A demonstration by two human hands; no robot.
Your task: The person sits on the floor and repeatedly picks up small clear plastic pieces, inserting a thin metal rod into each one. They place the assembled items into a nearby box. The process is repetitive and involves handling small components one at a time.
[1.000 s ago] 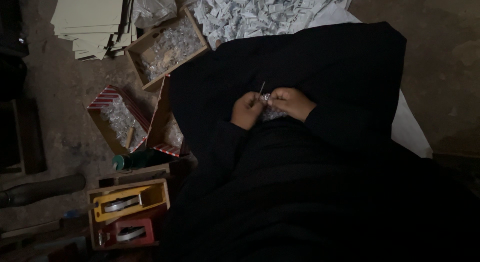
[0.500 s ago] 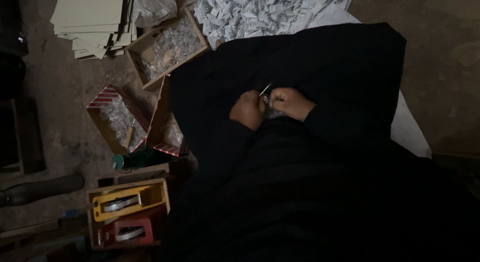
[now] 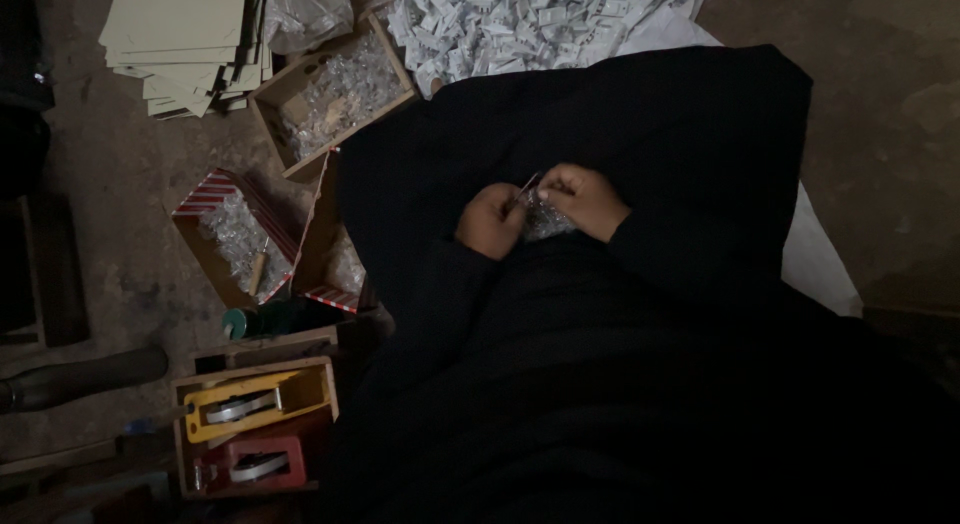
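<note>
My left hand (image 3: 490, 220) and my right hand (image 3: 585, 197) meet over my lap, which is covered by black cloth (image 3: 620, 114). Between them they pinch a small clear plastic packet (image 3: 545, 219) with a thin shiny strip sticking up at the fingertips. The left fingers are curled around its left side. The right hand grips its upper right edge. What the packet holds is too dim to tell.
A cardboard box (image 3: 330, 89) of clear packets lies at upper left. Beside it are a red-striped box (image 3: 235, 239) and a stack of flat cards (image 3: 180, 39). A heap of small white pieces (image 3: 530, 19) is at the top. Yellow (image 3: 255, 402) and red (image 3: 255, 466) tape dispensers sit lower left.
Both hands stay together on the packet with only small finger shifts. Nothing else has moved.
</note>
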